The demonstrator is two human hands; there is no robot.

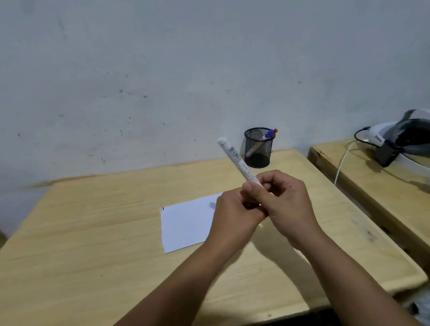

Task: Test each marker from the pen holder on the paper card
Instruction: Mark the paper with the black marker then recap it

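Note:
A white marker (235, 158) with a barcode label points up and to the left, its lower end hidden inside my hands. My right hand (285, 204) grips its lower barrel. My left hand (233, 217) is closed around the marker's hidden bottom end, touching the right hand. Both hands hover above the white paper card (187, 223), which lies flat on the wooden table and shows a small dark mark at its far left corner. The black mesh pen holder (258, 147) stands at the table's far edge and holds a marker with a blue and red cap (270, 134).
The wooden table (93, 231) ends at a grey wall behind. A second wooden table (382, 186) stands to the right across a gap. On it lie a white and black headset (414, 138) and a white cable (342, 164).

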